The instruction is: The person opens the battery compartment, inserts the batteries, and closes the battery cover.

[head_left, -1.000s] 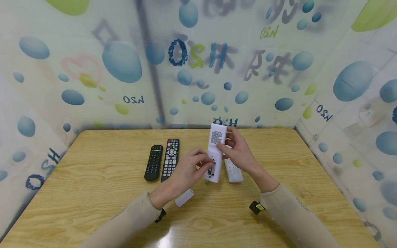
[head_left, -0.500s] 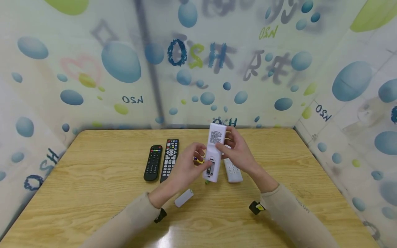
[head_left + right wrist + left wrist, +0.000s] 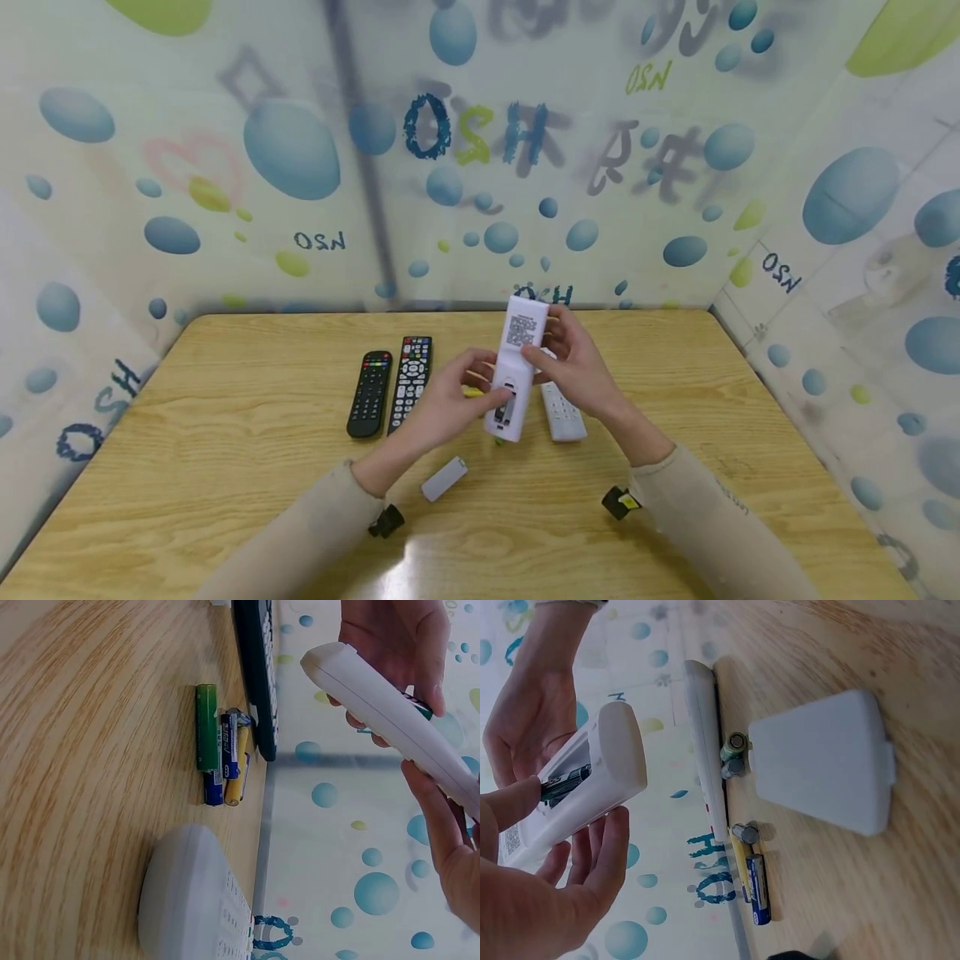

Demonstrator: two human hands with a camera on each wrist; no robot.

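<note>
My right hand grips the upper part of a white remote control, held up over the table with its back towards me. The battery compartment is uncovered. A dark green battery sits inside it, and the thumb of my left hand presses on that battery's end. The left fingers curl behind the remote's lower half. Loose on the table below lies the white battery cover. Beyond the held remote are several loose batteries, among them a green one and a blue one.
Two black remotes, a shorter one and a longer one, lie left of my hands. A second white remote lies face up beneath my right hand. A patterned wall rises behind the wooden table.
My left thumb and fingers were together at the compartment; now the fingers have spread behind the remote and the thumb presses the battery. The remote's lower end has shifted slightly left.
</note>
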